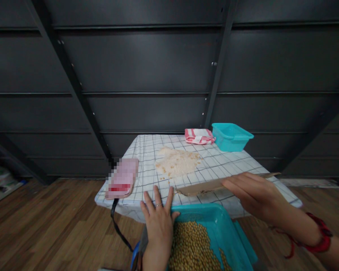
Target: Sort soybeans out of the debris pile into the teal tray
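Observation:
My right hand (248,192) grips a long strip of brown cardboard (203,187), held on edge near the front of the table. With fingers spread, my left hand (158,222) lies over the left rim of a teal basin and reaches the tablecloth's front edge. The teal basin (228,226) sits below the table edge, partly filled with round greenish-tan beans or similar seeds (193,241). Beyond the cardboard, a patch of pale grains (177,162) with some yellowish bits is spread on the checked cloth (147,150).
A smaller teal tub (231,137) stands at the table's back right, beside a folded red-and-white striped cloth (199,136). On the left lies a pink, blurred-out flat object (124,175) with a black cable (115,222) below it. A dark panelled wall (147,109) rises behind.

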